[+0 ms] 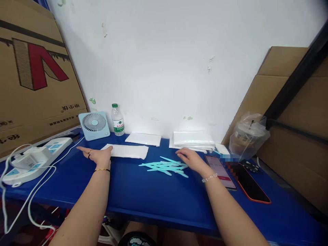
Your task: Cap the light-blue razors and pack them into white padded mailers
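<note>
My left hand [96,158] is at the left end of a flat white packet [129,151], its fingers stretched out and its thumb against the packet's end. My right hand [191,159] is over the table just right of a loose pile of thin teal sticks [166,166], with its fingers loosely bent, thumb apart and nothing visible in them. Behind it lies a stack of flat white packets [193,139]. Another white packet [144,138] rests near the wall, between the stack and the bottle.
On the blue table [153,194], a small fan [94,125], a water bottle [118,121] and a power strip [55,146] with cables stand left. Two phones [221,172] [252,184] and a bagged cup [247,136] are at right. Cardboard boxes [36,68] flank the table.
</note>
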Motion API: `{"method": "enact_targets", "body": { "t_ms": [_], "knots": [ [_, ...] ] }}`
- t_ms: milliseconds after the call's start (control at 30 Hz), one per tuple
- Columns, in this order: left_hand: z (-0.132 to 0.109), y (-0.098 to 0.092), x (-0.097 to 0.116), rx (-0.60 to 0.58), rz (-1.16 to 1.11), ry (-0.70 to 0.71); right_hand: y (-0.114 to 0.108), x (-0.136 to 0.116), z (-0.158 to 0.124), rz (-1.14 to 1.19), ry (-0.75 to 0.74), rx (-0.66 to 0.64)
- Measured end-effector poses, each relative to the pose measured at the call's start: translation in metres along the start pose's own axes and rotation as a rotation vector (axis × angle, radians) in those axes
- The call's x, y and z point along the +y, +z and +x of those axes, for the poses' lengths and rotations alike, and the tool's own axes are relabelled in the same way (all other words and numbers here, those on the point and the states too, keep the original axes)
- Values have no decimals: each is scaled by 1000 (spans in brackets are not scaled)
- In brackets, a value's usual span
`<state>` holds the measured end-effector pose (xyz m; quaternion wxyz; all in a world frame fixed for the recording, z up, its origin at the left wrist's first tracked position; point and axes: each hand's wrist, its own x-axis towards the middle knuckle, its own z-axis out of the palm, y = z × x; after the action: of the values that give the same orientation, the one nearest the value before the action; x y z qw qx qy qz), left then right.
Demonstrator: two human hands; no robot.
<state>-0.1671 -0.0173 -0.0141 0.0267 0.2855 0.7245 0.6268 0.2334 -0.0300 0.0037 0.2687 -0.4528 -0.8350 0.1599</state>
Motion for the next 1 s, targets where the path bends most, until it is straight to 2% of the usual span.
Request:
{"method": "enact_targets", "body": {
  "t_ms": [67,100,133,167,267,300,400,467,533,600,700,767,833,900,933,1000],
  "knots": [
    [-8,3,10,124,95,174,-6,8,-1,-26,45,-22],
    [-15,7,18,98,122,283,-6,11,-1,-36,63,-48],
    [-25,12,25,-13,126,387,-6,12,-2,-44,78,-73],
    [-36,17,33,-200,109,472,-6,13,-3,-49,91,-92],
    [-79,31,49,-855,59,661,-2,13,-5,-42,128,-152],
    [-94,34,51,-1036,72,773,-2,12,-5,-38,138,-182],
    [-128,35,52,-1260,163,1027,-1,15,-6,-57,184,-245],
    [-141,30,50,-1358,248,1129,-2,20,-6,-89,215,-235],
    [-148,23,47,-1411,313,1185,-3,28,-6,-101,231,-208],
    [-156,15,45,-1413,335,1224,-4,36,-6,-85,236,-170],
    [-169,3,46,-1374,323,1267,-6,41,-6,-36,236,-130],
    [-175,1,50,-1305,311,1273,-5,38,-5,-23,198,-122],
    [-175,7,58,-1175,303,1258,-3,31,-3,-47,120,-116],
    [-170,21,66,-1032,306,1233,0,22,-2,-85,39,-105],
    [-165,30,70,-999,313,1230,2,19,-1,-97,11,-102],
    [-156,49,75,-1055,339,1233,5,14,0,-103,-12,-100]
  ]
}}
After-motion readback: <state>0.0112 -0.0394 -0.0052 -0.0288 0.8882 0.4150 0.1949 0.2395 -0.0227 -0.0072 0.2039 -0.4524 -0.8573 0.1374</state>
